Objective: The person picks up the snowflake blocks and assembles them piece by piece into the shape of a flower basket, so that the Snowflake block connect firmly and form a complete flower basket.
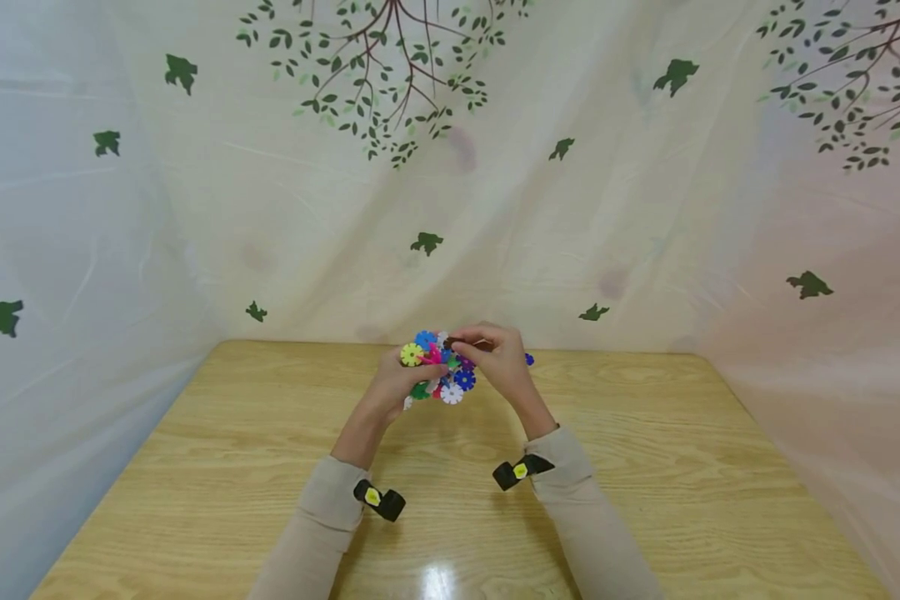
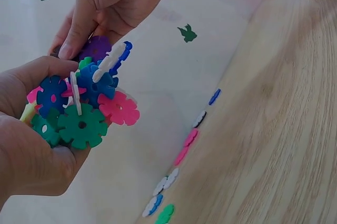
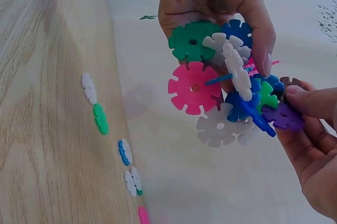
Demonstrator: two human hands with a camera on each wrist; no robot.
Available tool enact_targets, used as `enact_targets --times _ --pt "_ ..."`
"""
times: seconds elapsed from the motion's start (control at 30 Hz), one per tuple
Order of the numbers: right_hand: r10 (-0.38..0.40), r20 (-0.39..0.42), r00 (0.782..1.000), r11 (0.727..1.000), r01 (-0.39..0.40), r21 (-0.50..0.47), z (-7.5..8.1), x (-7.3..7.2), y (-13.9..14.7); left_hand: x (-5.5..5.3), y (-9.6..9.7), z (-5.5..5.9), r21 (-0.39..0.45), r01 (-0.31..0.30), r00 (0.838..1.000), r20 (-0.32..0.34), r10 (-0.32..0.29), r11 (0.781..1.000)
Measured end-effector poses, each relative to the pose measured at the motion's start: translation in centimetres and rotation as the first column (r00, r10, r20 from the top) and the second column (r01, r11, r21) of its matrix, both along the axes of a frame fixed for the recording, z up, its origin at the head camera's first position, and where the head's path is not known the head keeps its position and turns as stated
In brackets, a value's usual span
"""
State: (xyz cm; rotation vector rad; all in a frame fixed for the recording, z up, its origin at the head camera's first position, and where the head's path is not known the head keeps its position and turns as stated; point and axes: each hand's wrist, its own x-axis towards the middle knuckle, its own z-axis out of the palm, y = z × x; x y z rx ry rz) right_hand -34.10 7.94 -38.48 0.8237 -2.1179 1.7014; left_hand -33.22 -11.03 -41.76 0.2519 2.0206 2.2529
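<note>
With the interlocked disc cluster (image 3: 237, 71) gripped in the left hand (image 1: 396, 380) above the worktop (image 1: 225, 467), the right hand (image 1: 501, 352), positioned opposite the left, pinched the brown disc (image 3: 287, 81) at the cluster's far edge in the head view, just beside the purple disc (image 3: 283, 116).

Head view bright, diffuse light; white glare (image 1: 437, 581) on near part of table (image 1: 720, 483), faint soft shadows there. Curtain (image 1: 345, 250) bluish left of table, pinkish right. Wrist views dimmer, greyer; discs (image 2: 190, 137) along table edge slightly soft.
</note>
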Motion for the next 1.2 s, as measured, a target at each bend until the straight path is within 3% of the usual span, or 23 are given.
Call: enact_targets --times 0.13,0.4,0.73,1.0,1.2 --pt "-0.021 0.022 1.0 1.0 0.021 0.009 -1.3 -1.3 0.1 -0.1 0.1 0.0 0.024 -0.004 1.0 0.028 0.004 1.0" --pt "-0.107 0.067 0.992 0.994 0.108 -0.009 -0.9 -1.3 0.0 -0.4 0.0 0.2 0.155 0.024 0.99 0.133 -0.045 0.988" --pt "-0.287 0.134 0.949 0.941 0.305 -0.148 -1.0 -1.0 -1.1 -0.2 0.4 0.2 0.324 0.002 0.993 0.11 -0.039 0.946" --pt "-0.277 0.176 0.945 0.931 0.309 -0.195 -1.0 -0.3 -2.0 0.3 0.3 0.3 0.309 -0.008 0.997 0.069 -0.014 0.951" --pt "-0.23 0.23 0.946 0.945 0.273 -0.178 -0.6 0.1 -1.9 0.4 -0.3 0.6 0.267 0.008 0.999 0.047 -0.022 0.964"
